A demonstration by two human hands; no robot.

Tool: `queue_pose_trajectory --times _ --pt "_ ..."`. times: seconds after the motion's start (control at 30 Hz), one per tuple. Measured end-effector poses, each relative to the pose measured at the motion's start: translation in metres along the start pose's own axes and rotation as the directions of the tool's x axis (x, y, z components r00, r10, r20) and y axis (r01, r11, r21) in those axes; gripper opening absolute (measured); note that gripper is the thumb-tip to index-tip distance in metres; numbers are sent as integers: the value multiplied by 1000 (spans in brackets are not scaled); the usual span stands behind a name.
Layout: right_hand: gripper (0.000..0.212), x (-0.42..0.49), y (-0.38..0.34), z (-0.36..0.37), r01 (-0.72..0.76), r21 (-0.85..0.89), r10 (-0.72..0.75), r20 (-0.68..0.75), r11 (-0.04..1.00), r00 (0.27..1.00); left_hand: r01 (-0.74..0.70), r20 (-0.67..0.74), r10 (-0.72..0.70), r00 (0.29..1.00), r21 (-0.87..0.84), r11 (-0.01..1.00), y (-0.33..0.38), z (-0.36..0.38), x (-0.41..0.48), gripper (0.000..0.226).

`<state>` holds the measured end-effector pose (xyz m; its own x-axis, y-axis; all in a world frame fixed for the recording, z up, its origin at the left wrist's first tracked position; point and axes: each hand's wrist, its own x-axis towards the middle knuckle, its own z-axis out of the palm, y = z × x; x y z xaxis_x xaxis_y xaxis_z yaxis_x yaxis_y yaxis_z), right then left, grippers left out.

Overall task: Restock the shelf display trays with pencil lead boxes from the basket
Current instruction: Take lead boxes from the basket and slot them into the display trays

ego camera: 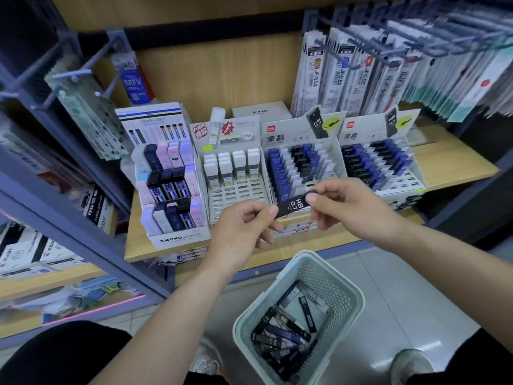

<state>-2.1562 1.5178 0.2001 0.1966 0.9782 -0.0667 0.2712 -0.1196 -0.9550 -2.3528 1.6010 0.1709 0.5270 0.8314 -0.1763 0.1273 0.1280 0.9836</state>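
I hold one black lead box, marked HB 0.7, at the centre of the frame, in the air just in front of the shelf trays. My left hand pinches its lower end between thumb and forefinger. My right hand pinches the upper end the same way, its other fingers loosely curled.

I judge the box light and stiff: a slim hard case with smooth, rather slippery faces. The leads inside are probably brittle, so a drop is worth avoiding. A pinch across the narrow sides near one end should leave the other end free to slide into a slot.

Right behind the box stands the middle display tray, with blue and black boxes in rows and pale gaps that look like free slots. A second tray of the same kind stands to its right. To the left are a tray of white boxes, its front rows bare, and a stepped MONO display.

Hanging refill packs at upper right come down close to the trays' header cards and may crowd a reach to the back rows. The basket sits low in the frame, below my hands, with more dark boxes heaped in its bottom.
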Motion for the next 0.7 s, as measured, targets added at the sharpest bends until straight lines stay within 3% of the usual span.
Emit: queue_pose_trajectory --times 0.13,0.3,0.43,0.57,0.7 --pt "11 -5 3 -8 -17 204 44 -131 979 990 10 73 -14 997 44 999 1 20 1 10" --pt "8 -7 6 -25 19 161 15 -207 987 978 -27 119 1 993 219 975 -2 46 5 5" --pt "15 8 5 -52 46 -69 -65 -302 997 951 -120 72 97 993 517 847 -3 48 16 9" --pt "15 33 7 -73 54 -396 -179 -286 917 941 -97 3 124 992 640 763 2 34 33 23" --pt "14 49 25 -71 57 -428 -189 -272 902 944 -175 159 75 984 855 488 -8 19 44 43"
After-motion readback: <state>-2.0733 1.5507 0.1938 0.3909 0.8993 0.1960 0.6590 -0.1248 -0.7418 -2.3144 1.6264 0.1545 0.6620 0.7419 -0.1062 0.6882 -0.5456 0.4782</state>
